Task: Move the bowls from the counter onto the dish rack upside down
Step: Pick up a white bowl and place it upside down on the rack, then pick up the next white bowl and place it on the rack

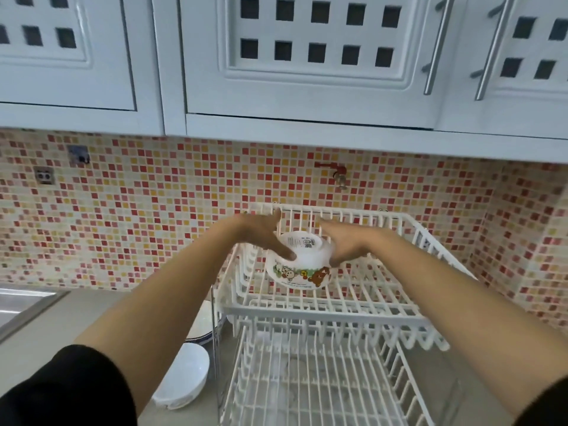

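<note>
A white bowl with cartoon bears is upside down over the upper tier of the white wire dish rack, its labelled base facing up. My left hand grips its left side and my right hand grips its right side. The bowl's rim is at the wires, slightly tilted; whether it rests on them I cannot tell. On the counter left of the rack sit a plain white bowl and a blue-rimmed bowl, partly hidden by my left arm.
The rack's lower tier holds nothing visible. A steel sink edge lies at the far left. White wall cabinets hang low above the rack, and a red tap juts from the tiled wall behind it.
</note>
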